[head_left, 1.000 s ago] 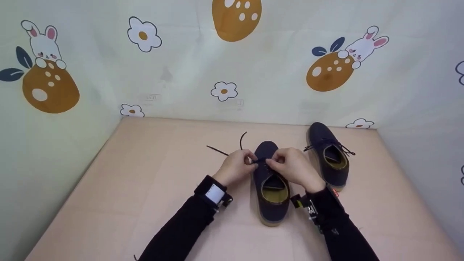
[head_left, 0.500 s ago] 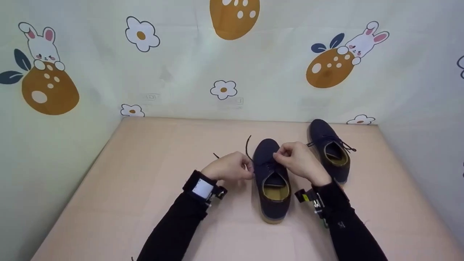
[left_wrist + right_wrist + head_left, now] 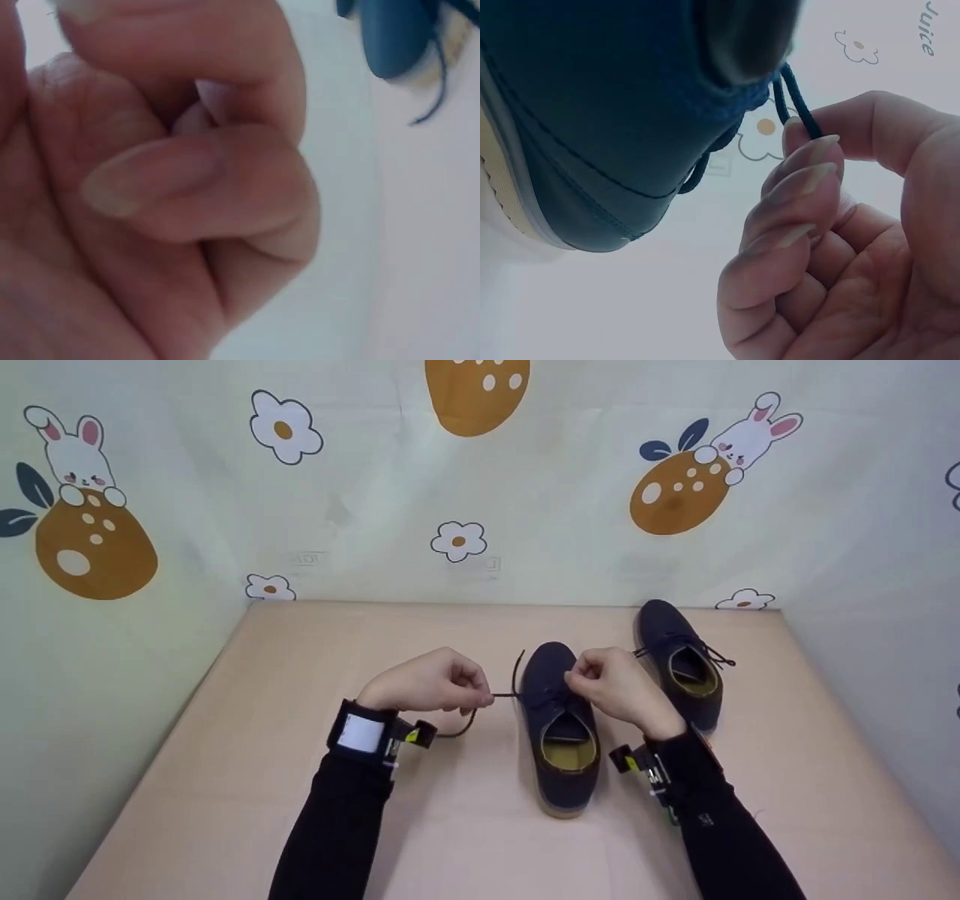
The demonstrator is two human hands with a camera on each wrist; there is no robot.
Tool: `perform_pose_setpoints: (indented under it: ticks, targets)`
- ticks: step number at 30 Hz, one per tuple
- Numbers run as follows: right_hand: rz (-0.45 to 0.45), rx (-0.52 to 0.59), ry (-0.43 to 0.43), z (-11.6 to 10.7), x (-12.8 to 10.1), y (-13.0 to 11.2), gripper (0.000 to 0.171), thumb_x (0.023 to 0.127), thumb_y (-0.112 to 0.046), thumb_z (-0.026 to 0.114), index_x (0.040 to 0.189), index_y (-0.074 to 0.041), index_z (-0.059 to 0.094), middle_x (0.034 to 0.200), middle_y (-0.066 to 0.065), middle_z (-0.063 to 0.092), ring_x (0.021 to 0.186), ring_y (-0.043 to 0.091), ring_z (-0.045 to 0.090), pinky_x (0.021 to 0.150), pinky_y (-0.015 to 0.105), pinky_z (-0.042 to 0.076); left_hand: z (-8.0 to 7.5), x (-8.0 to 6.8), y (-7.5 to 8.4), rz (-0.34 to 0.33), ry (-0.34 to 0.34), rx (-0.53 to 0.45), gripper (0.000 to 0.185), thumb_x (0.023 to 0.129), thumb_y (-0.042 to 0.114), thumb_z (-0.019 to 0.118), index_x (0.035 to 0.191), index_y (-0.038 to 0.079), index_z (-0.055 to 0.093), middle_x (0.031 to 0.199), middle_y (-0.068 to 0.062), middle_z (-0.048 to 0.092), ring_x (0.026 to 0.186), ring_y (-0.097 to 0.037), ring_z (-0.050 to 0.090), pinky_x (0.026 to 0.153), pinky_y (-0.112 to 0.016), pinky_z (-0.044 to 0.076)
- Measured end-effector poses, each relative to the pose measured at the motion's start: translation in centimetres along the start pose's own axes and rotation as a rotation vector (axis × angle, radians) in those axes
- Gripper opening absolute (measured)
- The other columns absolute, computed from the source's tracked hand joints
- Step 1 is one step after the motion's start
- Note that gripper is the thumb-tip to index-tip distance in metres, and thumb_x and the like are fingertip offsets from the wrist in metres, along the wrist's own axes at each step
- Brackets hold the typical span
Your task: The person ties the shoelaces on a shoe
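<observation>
A dark navy lace-up shoe [image 3: 564, 795] stands on the table with its toe pointing away. To its left, my left hand [image 3: 427, 684] pinches a dark shoelace [image 3: 506, 695], drawn straight from the shoe; the tail curves down below the hand. Another piece of lace lies along the shoe's left side. At the shoe's right front, my right hand [image 3: 619, 690] pinches a lace loop [image 3: 799, 101], two strands of which run between thumb and fingers in the right wrist view. Curled fingers fill most of the left wrist view, so the pinched lace is hidden there.
A matching shoe [image 3: 694, 712] with its lace tied in a bow stands at the back right, close behind my right hand. A fabric wall [image 3: 360, 510] with printed rabbits, fruit and flowers encloses the pinkish table [image 3: 300, 660] at the back and sides.
My left hand has moved from the lacing out to the left, drawing a lace straight. My right hand has shifted slightly right of the lacing and now stays beside the shoe.
</observation>
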State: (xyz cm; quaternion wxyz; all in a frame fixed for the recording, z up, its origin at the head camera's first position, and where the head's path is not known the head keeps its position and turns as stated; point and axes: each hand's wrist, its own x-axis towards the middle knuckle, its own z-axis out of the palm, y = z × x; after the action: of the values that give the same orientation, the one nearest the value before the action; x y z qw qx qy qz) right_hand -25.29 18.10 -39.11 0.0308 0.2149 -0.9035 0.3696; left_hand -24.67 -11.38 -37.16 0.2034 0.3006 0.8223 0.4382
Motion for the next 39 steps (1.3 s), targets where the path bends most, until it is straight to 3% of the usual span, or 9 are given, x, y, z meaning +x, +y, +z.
perform_pose_setpoints:
  ticks: [6, 14, 19, 23, 32, 36, 39]
  targets:
    - [-0.017, 0.001, -0.002, 0.0, 0.0, -0.1, 0.018, 0.090, -0.016, 0.069, 0.073, -0.013, 0.067, 0.065, -0.006, 0.057, 0.059, 0.014, 0.050, 0.056, 0.026, 0.040, 0.8, 0.7, 0.3, 0.118, -0.010, -0.334, 0.014, 0.097, 0.014, 0.064, 0.097, 0.001, 0.065, 0.082, -0.012, 0.073, 0.060, -0.014, 0.053, 0.057, -0.023, 0.040]
    - [-0.002, -0.006, 0.007, -0.4, -0.1, 0.0, 0.018, 0.090, -0.017, 0.070, 0.073, -0.013, 0.067, 0.064, -0.006, 0.056, 0.058, 0.014, 0.050, 0.054, 0.025, 0.039, 2.5, 2.8, 1.1, 0.074, 0.176, -0.849, 0.005, 0.100, 0.006, 0.057, 0.095, 0.005, 0.060, 0.090, -0.011, 0.074, 0.064, -0.013, 0.061, 0.063, -0.022, 0.049]
    - [0.015, 0.020, 0.000, -0.4, -0.1, -0.1, 0.014, 0.091, -0.016, 0.069, 0.077, -0.012, 0.069, 0.065, -0.005, 0.058, 0.058, 0.014, 0.052, 0.054, 0.025, 0.041, 2.9, 3.0, 1.6, 0.082, 0.233, -1.061, 0.012, 0.102, 0.007, 0.053, 0.094, 0.007, 0.062, 0.086, -0.007, 0.072, 0.066, -0.011, 0.059, 0.062, -0.019, 0.046]
    - [0.015, 0.030, -0.010, -0.3, 0.0, -0.2, 0.013, 0.091, -0.017, 0.069, 0.079, -0.011, 0.069, 0.067, -0.004, 0.059, 0.058, 0.014, 0.053, 0.055, 0.026, 0.043, 3.0, 2.6, 2.1, 0.128, 0.268, -1.146, 0.016, 0.101, 0.008, 0.052, 0.091, 0.007, 0.065, 0.081, -0.004, 0.068, 0.066, -0.011, 0.057, 0.061, -0.019, 0.044]
    - [0.004, 0.019, -0.015, -0.3, 0.0, -0.2, 0.014, 0.092, -0.017, 0.069, 0.078, -0.012, 0.069, 0.068, -0.004, 0.059, 0.060, 0.014, 0.053, 0.056, 0.026, 0.043, 3.1, 2.7, 1.9, 0.138, 0.238, -1.176, 0.012, 0.101, 0.006, 0.053, 0.092, 0.008, 0.061, 0.085, -0.006, 0.070, 0.071, -0.013, 0.061, 0.065, -0.020, 0.048]
    - [0.000, 0.019, -0.015, -0.3, 0.0, -0.1, 0.015, 0.092, -0.016, 0.069, 0.078, -0.011, 0.068, 0.067, -0.004, 0.058, 0.059, 0.014, 0.053, 0.055, 0.026, 0.042, 3.1, 2.7, 1.7, 0.130, 0.228, -1.152, 0.008, 0.099, 0.006, 0.056, 0.092, 0.007, 0.058, 0.086, -0.007, 0.071, 0.070, -0.013, 0.062, 0.066, -0.020, 0.049]
    - [0.000, 0.018, -0.018, -0.3, 0.0, -0.1, 0.015, 0.092, -0.017, 0.069, 0.077, -0.012, 0.068, 0.066, -0.005, 0.058, 0.058, 0.014, 0.052, 0.055, 0.026, 0.042, 3.1, 2.8, 1.5, 0.096, 0.192, -1.077, 0.008, 0.099, 0.005, 0.056, 0.092, 0.006, 0.059, 0.086, -0.008, 0.072, 0.068, -0.013, 0.062, 0.064, -0.021, 0.049]
